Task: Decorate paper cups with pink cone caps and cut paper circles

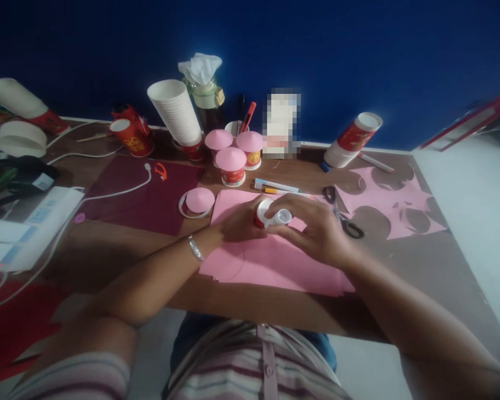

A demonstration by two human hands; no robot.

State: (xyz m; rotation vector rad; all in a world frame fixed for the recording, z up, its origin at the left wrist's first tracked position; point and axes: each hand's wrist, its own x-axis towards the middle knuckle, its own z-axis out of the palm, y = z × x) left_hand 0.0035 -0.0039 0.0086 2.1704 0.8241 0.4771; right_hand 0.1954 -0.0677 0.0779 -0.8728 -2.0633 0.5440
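Observation:
My left hand [244, 220] is wrapped round a small red and white cup [260, 213] above a stack of pink sheets [275, 266]. Between the thumb and fingers of my right hand [312, 225] is a small white bottle [282, 216], tilted over the cup's rim. Whether the bottle touches the cup cannot be made out. Left of my hands a pink paper cone [200, 200] lies beside a white ring. Behind them stand three small red cups with pink cone tops [230, 159].
Markers [277, 185] lie behind my hands and black-handled scissors [352, 228] to the right, by cut pink scraps [385, 194]. At the back stand stacked paper cups [177, 114] and a tissue-topped jar [204, 91]. White cables and a power strip [41, 225] are left.

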